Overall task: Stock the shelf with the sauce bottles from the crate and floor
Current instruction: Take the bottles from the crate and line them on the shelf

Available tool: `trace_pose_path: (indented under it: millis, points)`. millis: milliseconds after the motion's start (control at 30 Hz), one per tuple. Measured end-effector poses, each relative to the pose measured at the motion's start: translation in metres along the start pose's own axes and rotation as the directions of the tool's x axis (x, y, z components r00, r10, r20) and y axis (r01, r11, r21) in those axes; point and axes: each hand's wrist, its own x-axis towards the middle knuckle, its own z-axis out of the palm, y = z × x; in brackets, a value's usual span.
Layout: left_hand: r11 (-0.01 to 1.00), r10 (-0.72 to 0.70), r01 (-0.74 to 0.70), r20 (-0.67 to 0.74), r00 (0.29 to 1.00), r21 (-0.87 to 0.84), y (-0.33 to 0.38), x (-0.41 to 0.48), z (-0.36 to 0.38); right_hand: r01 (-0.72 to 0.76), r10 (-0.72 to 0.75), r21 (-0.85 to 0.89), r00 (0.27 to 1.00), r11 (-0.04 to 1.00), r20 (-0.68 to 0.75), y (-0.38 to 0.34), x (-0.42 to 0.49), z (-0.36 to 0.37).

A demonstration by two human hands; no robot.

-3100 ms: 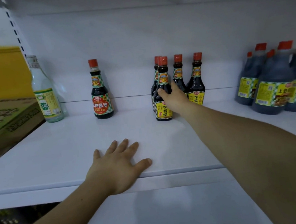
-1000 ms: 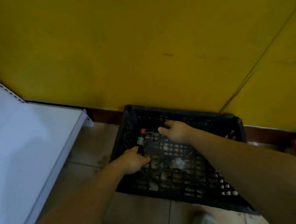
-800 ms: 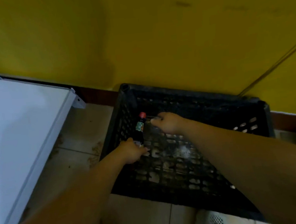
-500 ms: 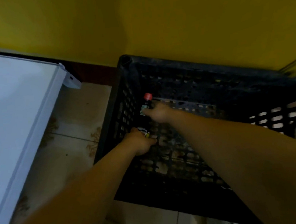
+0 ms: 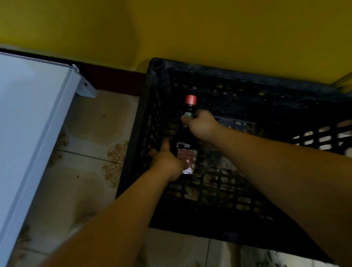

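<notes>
A dark sauce bottle (image 5: 186, 151) with a red cap lies inside the black plastic crate (image 5: 251, 77) on the floor, near the crate's left wall. My left hand (image 5: 167, 162) grips the bottle's labelled lower body. My right hand (image 5: 200, 124) is curled round its neck just below the cap. No other bottle shows in the crate.
The white shelf (image 5: 18, 128) juts in at the left, its corner close to the crate. A yellow wall (image 5: 224, 19) stands right behind the crate. Patterned floor tiles (image 5: 99, 154) lie between shelf and crate. A light shoe tip (image 5: 260, 263) shows at the bottom.
I turned from the shelf down to the crate. Both hands reached in and closed round the one bottle, the right hand sliding onto its neck; the view has come closer.
</notes>
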Motion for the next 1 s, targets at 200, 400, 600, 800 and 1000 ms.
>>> trace_pose_path:
  millis: [200, 400, 600, 800, 1000]
  points:
    - [0.946, 0.216, -0.162, 0.174, 0.961, -0.280, 0.013, -0.075, -0.010, 0.059, -0.063, 0.131, 0.998, 0.990, 0.026, -0.043, -0.087, -0.065]
    - [0.832, 0.425, -0.393, -0.005, 0.905, -0.392, 0.046, -0.179, -0.039, 0.268, -0.249, 0.304, 0.963, 0.914, -0.099, -0.116, -0.198, -0.106]
    - [0.707, 0.588, -0.578, -0.115, 0.801, -0.407, 0.079, -0.309, -0.072, 0.483, -0.462, 0.260, 0.876, 0.836, -0.140, -0.196, -0.327, -0.143]
    - [0.609, 0.706, -0.658, -0.075, 0.704, -0.443, 0.073, -0.442, -0.108, 0.588, -0.627, 0.348, 0.779, 0.730, 0.000, -0.252, -0.456, -0.167]
    - [0.533, 0.763, -0.810, -0.274, 0.585, -0.245, 0.044, -0.534, -0.122, 0.728, -0.772, 0.335, 0.636, 0.599, -0.004, -0.289, -0.556, -0.140]
